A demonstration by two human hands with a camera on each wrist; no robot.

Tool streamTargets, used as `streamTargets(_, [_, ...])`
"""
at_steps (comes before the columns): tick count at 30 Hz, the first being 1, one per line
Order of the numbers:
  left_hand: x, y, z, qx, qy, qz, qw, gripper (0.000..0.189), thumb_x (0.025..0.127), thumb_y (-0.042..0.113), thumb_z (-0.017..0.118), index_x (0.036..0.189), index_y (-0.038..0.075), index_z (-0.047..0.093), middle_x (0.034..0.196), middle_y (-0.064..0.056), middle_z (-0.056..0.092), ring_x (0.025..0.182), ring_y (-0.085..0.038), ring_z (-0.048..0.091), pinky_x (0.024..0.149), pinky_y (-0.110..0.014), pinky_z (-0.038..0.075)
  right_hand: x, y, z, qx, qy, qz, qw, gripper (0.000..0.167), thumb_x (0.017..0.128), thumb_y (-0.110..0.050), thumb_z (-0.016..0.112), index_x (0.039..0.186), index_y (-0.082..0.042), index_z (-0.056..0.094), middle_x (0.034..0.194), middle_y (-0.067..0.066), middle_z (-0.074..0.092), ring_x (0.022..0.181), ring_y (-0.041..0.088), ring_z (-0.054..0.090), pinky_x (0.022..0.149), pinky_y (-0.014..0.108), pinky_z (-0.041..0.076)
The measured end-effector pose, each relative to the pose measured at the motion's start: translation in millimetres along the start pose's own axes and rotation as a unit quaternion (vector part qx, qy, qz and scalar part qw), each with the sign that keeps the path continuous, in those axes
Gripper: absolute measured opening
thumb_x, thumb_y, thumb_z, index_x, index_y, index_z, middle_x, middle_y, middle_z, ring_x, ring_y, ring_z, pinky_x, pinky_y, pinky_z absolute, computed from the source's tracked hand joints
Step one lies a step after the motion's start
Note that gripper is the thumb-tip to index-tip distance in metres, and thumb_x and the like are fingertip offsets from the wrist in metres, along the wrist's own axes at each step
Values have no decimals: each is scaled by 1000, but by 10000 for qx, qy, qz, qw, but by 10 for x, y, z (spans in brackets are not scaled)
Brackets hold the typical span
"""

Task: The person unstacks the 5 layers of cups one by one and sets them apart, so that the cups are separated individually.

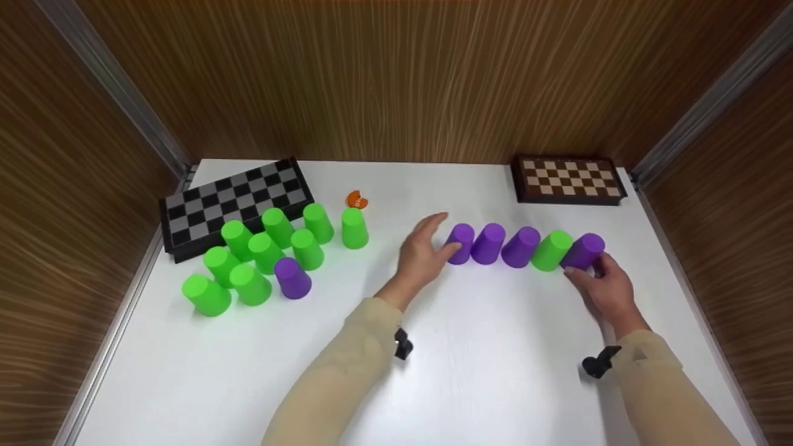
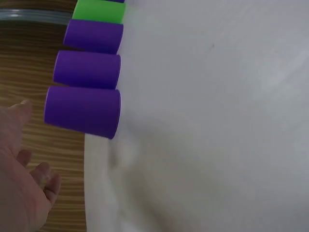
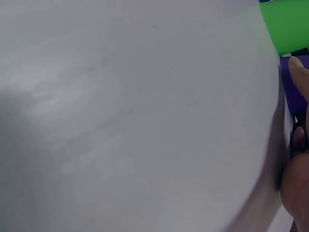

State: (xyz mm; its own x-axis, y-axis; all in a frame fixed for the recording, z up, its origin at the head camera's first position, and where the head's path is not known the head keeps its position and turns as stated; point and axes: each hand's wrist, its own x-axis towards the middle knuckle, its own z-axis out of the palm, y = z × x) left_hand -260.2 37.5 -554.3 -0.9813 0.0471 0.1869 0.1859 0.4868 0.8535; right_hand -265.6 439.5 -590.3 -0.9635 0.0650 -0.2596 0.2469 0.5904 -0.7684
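Note:
Five upside-down cups stand in a row on the right half of the table. From the left come a purple cup [image 1: 461, 244], a second purple cup [image 1: 488, 244], a third [image 1: 521, 248], a green cup [image 1: 552, 251] and an end purple cup [image 1: 583, 251]. My right hand [image 1: 610, 288] holds the end purple cup low down, thumb in front and fingers at its far side. At the row's other end, my left hand [image 1: 421, 257] is spread open beside the first purple cup; the left wrist view shows a gap between them.
Several green cups [image 1: 251, 285] and one purple cup [image 1: 293, 279] stand upside down at the left. A grey-black checkered board [image 1: 204, 207] lies behind them, near an orange piece [image 1: 356, 199]. A brown chessboard box [image 1: 569, 179] sits at the back right. Wooden walls enclose the table.

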Motion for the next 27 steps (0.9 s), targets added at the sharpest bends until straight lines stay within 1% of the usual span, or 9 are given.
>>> streamTargets(3, [61,42,153,22,-362,-172,9992,65,98,24,80,156,11,52,158,-9,52,147,-25,49,121,-35,38,1,0,27,47,-11,27,10000,102,98,-56,73,171,-11,17,174,22,15,159,47,10,125,65,16])
streamTargets(6, [98,48,262,35,-529,-256,9983,65,98,22,80,156,11,52,157,-9,54,145,-26,51,121,-35,39,3,-2,35,44,-9,33,10000,101,98,-56,73,171,-12,18,174,22,15,159,48,10,125,66,16])
streamTargets(10, [115,25,333,69,-491,-230,9985,57,99,18,78,151,11,57,150,-11,60,139,-26,57,118,-35,43,-1,-6,17,3,13,22,10000,101,98,-57,72,171,-12,19,173,23,16,159,48,11,125,66,16])
streamTargets(13, [73,-9,317,92,-345,-165,9992,51,100,18,77,148,11,60,145,-11,64,135,-26,60,116,-36,45,-3,-7,6,-31,58,-97,9999,100,98,-54,73,170,-9,20,172,25,18,158,49,13,125,65,17])
streamTargets(16, [-43,-64,228,69,-191,-66,9998,49,100,18,77,146,10,62,143,-11,65,134,-27,61,115,-37,46,-6,3,0,-54,71,-203,9998,99,99,-53,73,169,-7,21,172,26,18,158,49,15,126,63,17])
streamTargets(18, [-149,-109,127,19,-67,-42,10000,48,100,18,76,145,10,62,143,-11,65,134,-28,61,115,-39,47,-17,16,-16,-27,56,-162,9998,100,99,-53,73,169,-7,20,172,26,17,158,49,13,125,64,17])
streamTargets(21, [-334,-214,-123,-34,257,-112,9996,48,100,15,76,145,9,62,144,-13,64,135,-31,60,115,-42,47,-14,14,-19,-34,23,-109,9999,101,99,-55,72,170,-9,18,173,25,16,158,49,11,124,66,16])
streamTargets(24, [-514,-335,-402,-88,591,-308,9977,49,99,13,77,145,9,62,146,-15,63,137,-33,58,117,-45,45,-18,5,-18,-47,-11,-51,10000,102,99,-57,70,171,-10,16,173,24,14,158,51,10,123,69,15])
streamTargets(27, [-657,-458,-643,-65,901,-507,9946,51,99,12,77,147,8,61,147,-16,62,139,-35,56,118,-47,43,-12,-15,12,-50,-87,-26,9999,104,98,-60,70,171,-11,14,173,25,14,157,52,10,123,71,15])
